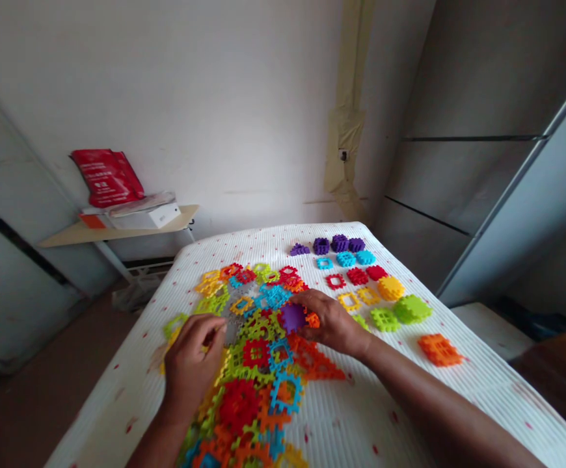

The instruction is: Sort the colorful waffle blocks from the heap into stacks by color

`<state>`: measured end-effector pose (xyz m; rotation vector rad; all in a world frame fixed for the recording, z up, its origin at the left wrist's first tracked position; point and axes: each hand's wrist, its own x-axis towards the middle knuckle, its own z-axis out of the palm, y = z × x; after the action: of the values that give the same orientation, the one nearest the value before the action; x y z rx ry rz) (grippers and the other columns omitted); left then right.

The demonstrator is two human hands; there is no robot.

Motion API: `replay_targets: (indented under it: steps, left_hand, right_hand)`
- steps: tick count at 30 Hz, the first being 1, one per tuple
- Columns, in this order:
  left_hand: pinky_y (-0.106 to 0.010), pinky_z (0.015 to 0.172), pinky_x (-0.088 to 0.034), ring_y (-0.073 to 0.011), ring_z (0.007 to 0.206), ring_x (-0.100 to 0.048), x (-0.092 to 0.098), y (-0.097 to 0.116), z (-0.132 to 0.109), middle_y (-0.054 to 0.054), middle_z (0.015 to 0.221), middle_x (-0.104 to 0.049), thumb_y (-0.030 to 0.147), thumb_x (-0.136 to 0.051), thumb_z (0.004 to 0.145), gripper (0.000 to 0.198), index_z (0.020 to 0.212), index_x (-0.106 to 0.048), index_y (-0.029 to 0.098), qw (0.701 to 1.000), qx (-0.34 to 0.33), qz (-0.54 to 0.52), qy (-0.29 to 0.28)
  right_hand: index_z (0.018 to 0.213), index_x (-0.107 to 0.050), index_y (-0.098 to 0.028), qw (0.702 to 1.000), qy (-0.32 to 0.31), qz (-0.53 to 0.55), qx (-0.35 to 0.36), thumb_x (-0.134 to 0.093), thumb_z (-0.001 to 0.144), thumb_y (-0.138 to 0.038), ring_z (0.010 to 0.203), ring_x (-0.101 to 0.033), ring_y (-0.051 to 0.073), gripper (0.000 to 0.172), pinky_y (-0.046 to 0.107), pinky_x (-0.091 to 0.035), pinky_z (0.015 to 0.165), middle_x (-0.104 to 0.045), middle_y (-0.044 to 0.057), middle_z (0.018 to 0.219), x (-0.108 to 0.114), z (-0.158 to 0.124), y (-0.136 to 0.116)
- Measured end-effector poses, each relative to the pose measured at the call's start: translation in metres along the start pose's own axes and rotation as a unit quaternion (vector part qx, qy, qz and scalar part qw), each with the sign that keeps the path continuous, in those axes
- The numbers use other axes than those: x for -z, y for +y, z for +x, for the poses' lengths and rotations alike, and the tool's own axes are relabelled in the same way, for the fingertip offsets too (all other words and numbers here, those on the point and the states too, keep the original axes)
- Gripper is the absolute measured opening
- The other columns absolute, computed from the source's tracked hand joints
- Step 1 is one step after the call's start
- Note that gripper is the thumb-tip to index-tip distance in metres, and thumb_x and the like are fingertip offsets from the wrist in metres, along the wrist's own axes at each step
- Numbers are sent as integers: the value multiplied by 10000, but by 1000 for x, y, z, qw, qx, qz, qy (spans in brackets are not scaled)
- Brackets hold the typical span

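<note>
Colourful plastic waffle blocks lie in a heap point(258, 364) on a white ribbed mattress point(385, 403). Above the heap's middle, my right hand point(326, 322) pinches a purple block point(293, 318), with an orange block point(312, 320) at its fingertips. My left hand point(190, 367) is curled over the heap's left side, close to yellow pieces, and hides what its fingers touch. Farther along the mattress, loose blocks form colour groups: purple point(334, 244), blue point(345, 259), red point(357, 275), yellow point(368, 298), green point(400, 313) and orange point(440, 350).
A pale shelf point(117, 234) at the far left holds a red bag point(107, 177) and a white box point(146, 216). Grey wardrobe doors point(507, 182) stand to the right. A white wall rises beyond the mattress, and a brown floor point(43, 390) lies to its left.
</note>
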<state>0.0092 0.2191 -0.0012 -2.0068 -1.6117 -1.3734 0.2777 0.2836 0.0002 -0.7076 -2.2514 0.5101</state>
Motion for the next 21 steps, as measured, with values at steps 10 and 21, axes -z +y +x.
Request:
replay_targets:
  steps: [10, 21]
  left_hand:
    - [-245, 673, -508, -132, 658, -612, 25, -62, -26, 68, 740, -652, 343, -609, 696, 101, 748, -631, 259, 973, 218, 37, 72]
    - [-244, 580, -528, -138, 638, -640, 23, -62, -33, 137, 722, -680, 417, -578, 692, 127, 734, -631, 310, 945, 320, 44, 44]
  right_hand:
    - [1227, -479, -191, 997, -7, -76, -13, -660, 713, -143, 990, -556, 206, 547, 348, -476, 840, -548, 117, 1128, 6, 8, 20]
    - [1095, -551, -151, 990, -45, -135, -23, -644, 649, -65, 823, -580, 160, 463, 280, -483, 731, -596, 81, 986, 33, 24, 49]
